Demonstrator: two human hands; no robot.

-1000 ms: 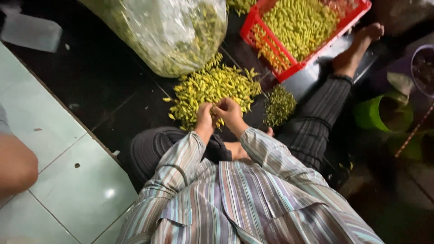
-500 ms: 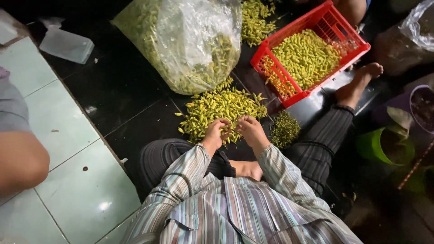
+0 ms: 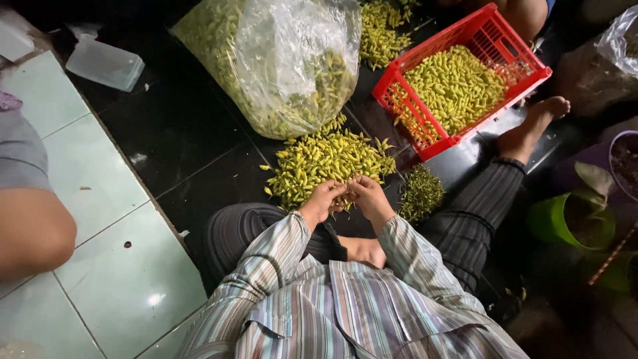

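Note:
I sit on a dark tiled floor with a pile of small yellow-green chili peppers in front of me. My left hand and my right hand meet at the near edge of the pile, fingers closed together on a chili pepper held between them. A small heap of green stems lies just right of my right hand. A red plastic crate with several peppers inside stands at the upper right.
A big clear plastic bag of peppers lies behind the pile. A clear plastic container sits at upper left. Another person's arm rests on pale tiles at left. A green pot stands at right, my bare foot near the crate.
The view has tilted and shifted, so the pile, bag and crate appear lower in frame. My hands stay together at the pile's near edge, working a pepper.

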